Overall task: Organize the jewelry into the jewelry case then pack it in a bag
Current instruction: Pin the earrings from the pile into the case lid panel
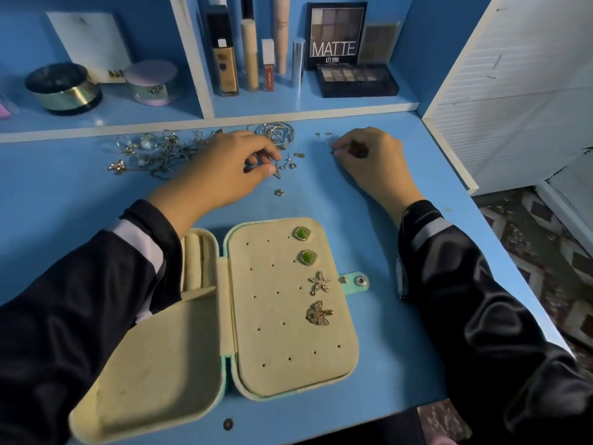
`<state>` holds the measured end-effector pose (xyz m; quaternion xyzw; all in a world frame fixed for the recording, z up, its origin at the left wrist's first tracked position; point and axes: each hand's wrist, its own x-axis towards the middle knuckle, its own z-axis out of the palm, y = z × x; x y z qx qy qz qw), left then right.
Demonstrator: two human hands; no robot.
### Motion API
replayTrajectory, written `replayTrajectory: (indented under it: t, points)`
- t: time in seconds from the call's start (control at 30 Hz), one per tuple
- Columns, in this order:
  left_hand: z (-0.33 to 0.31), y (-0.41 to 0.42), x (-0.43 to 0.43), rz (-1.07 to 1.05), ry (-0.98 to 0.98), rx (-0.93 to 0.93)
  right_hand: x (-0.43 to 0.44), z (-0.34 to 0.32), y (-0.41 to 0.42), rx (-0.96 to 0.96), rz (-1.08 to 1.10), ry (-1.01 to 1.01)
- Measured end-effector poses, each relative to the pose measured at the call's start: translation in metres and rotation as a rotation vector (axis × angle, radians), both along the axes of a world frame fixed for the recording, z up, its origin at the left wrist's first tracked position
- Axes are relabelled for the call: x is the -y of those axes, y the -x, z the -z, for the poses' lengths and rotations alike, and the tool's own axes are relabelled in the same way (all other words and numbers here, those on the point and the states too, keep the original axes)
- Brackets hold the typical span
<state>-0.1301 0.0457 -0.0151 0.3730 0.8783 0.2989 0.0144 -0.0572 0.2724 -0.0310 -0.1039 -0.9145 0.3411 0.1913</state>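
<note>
while left hand [224, 168] pinches stud [277, 172], jewelry case [288, 374] holds four earrings [308, 256]

A foundation bottle [225, 59], a "MATTE" palette [335, 33] and an open eyeshadow palette [356, 80] stood on the blue shelf [288, 102] behind the counter [369, 226]; a dark jar [62, 88] and a lilac jar [151, 81] sat at left.

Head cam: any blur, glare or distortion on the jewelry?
Head view: dim bluish light, no harsh glare; wide-angle stretches the sleeves; jewelry case sharp; jewelry pile soft; the earring the left hand pinches barely resolves; right hand hold unreadable.
</note>
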Motion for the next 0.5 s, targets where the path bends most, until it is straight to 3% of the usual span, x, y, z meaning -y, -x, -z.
replayTrajectory:
  t: [0.5]
  points:
    - [-0.0009, -0.0009, -0.0001, -0.006, -0.027, 0.043, 0.0012, 0.004, 0.0042, 0.021, -0.02, -0.013]
